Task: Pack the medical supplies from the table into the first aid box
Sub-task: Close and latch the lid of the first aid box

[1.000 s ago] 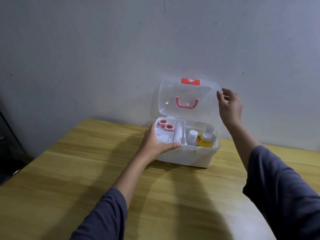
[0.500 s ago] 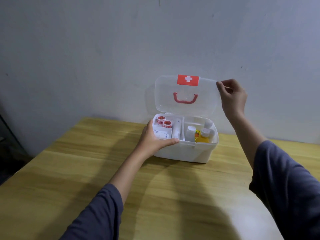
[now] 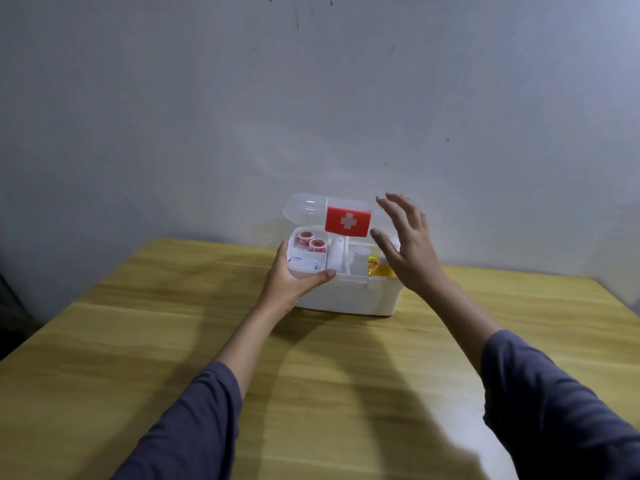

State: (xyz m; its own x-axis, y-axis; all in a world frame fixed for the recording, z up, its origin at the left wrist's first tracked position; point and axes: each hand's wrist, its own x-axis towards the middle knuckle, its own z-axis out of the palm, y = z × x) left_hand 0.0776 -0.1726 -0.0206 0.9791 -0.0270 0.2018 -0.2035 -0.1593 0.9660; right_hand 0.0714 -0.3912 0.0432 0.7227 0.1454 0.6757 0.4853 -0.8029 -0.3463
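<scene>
While half-lidded, box (image 3: 349,296) holding tape rolls (image 3: 311,242)

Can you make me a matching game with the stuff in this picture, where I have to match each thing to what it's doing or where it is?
Things:
1. left hand
2. right hand
3. clear lid
4. two red tape rolls

States or places:
A. half way down, with a red clasp bearing a white cross
B. open, fingers spread, in the air over the box's right side
C. in the box's left compartment
D. gripping the front left corner of the first aid box

Pairs: 1-D, 2-B, 3-A, 4-C
</scene>
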